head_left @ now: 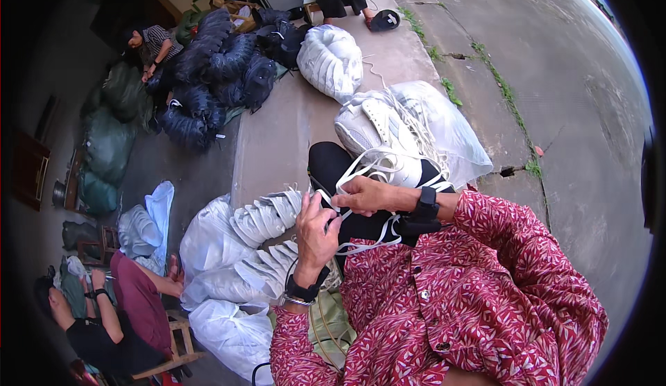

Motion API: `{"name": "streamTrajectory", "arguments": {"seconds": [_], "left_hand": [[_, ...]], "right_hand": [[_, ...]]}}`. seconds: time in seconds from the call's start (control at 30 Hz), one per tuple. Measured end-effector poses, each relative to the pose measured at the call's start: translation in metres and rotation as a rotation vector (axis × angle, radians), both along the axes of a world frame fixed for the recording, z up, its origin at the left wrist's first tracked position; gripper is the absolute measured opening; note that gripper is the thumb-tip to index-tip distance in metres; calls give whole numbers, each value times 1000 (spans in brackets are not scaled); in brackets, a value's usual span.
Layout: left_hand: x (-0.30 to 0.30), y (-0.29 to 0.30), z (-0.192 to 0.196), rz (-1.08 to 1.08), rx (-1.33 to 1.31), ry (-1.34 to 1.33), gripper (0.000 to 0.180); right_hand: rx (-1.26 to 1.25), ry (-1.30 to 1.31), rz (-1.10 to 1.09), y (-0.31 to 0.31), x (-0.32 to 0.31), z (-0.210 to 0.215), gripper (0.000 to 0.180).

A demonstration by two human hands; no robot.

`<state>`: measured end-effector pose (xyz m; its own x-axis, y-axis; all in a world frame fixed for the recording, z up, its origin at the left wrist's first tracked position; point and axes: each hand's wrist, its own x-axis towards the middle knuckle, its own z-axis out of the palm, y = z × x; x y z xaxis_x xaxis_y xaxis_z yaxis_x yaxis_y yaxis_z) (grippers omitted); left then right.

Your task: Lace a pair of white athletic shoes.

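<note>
Above my lap, my right hand [366,196] pinches a white shoelace [362,171] that loops up from it. My left hand [316,232] is beside it, its bent fingertips closed on a lace at nearly the same spot. More white lace hangs below the right hand across my dark trousers. Just beyond my hands lie white shoe uppers [368,124] with many loose laces [427,136]. Left of my left hand, rows of nested white shoe uppers [267,216] stick out of clear plastic bags [215,237].
A round bundle of white uppers [331,63] sits farther ahead. Black bundles [215,74] are piled at the far left, where a person in stripes [156,45] works. Another person [107,316] sits at the lower left. A clear plastic bag [451,136] lies right of the uppers.
</note>
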<state>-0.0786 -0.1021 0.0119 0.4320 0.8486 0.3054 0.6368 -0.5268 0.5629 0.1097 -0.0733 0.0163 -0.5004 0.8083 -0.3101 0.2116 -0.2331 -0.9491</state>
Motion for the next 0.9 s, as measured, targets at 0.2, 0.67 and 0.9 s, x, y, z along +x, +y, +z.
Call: {"name": "streamTrajectory", "arguments": {"seconds": [0.2,0.67,0.9], "left_hand": [[2,5,0,102,-91,-265,16],[-80,53,-32,719,-11,-315,17],[-90,30,7,607,-458,-960,32]], "right_hand": [[16,126,-74,5,-4,-14,29],[-94,225,-115,3,5,-12,23],[-81,240,-161,2,-19,-7,22]]}}
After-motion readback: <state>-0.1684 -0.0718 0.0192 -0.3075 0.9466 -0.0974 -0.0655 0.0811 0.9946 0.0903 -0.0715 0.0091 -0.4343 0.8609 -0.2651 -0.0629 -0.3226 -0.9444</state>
